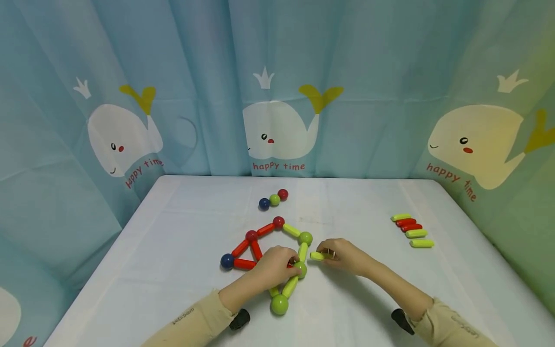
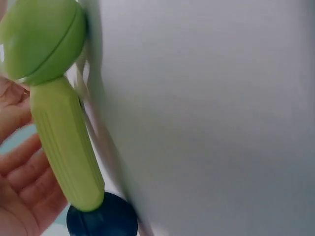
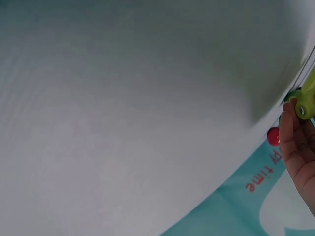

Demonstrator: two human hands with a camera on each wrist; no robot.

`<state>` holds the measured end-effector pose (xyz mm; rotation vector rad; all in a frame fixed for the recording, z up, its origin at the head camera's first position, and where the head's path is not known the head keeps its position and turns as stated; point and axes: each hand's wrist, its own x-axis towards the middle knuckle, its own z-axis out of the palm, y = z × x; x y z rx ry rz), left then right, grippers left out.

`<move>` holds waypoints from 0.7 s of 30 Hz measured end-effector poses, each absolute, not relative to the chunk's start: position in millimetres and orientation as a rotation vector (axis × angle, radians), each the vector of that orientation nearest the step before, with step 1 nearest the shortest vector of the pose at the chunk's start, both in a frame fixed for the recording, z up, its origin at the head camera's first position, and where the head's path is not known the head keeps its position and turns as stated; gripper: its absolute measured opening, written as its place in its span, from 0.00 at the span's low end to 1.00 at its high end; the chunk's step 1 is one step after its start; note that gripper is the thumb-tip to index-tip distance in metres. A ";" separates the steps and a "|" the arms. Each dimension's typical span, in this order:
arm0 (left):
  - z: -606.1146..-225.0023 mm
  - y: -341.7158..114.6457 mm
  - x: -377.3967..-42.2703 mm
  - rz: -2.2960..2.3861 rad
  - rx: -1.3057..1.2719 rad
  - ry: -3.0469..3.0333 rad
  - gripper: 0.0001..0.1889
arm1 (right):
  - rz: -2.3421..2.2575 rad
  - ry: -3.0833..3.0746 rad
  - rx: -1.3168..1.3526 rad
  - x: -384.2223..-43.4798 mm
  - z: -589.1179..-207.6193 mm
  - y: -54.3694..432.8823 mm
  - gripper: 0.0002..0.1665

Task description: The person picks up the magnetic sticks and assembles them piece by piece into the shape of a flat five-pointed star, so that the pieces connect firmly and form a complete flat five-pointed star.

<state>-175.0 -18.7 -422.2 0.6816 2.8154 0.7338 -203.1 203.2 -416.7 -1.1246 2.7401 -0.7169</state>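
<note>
On the white table lies a flat figure of magnetic rods and balls, with red rods on its left and yellow-green rods on its right. My left hand reaches over it and pinches a green ball at its right side, hiding part of the middle. My right hand grips a loose yellow-green rod just right of that ball, one end pointing toward the figure. Close up, the left wrist view has a green ball, a yellow-green rod and a dark blue ball joined in line.
Behind the figure sit a blue ball, a green ball and a red ball in a row. Several spare rods lie at the right. A blue whale-print curtain hangs along the table's back edge.
</note>
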 end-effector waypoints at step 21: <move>-421.6 -14.4 -176.4 0.727 0.625 2.840 0.11 | -0.689 2.674 -1.200 -200.7 -419.0 187.4 0.10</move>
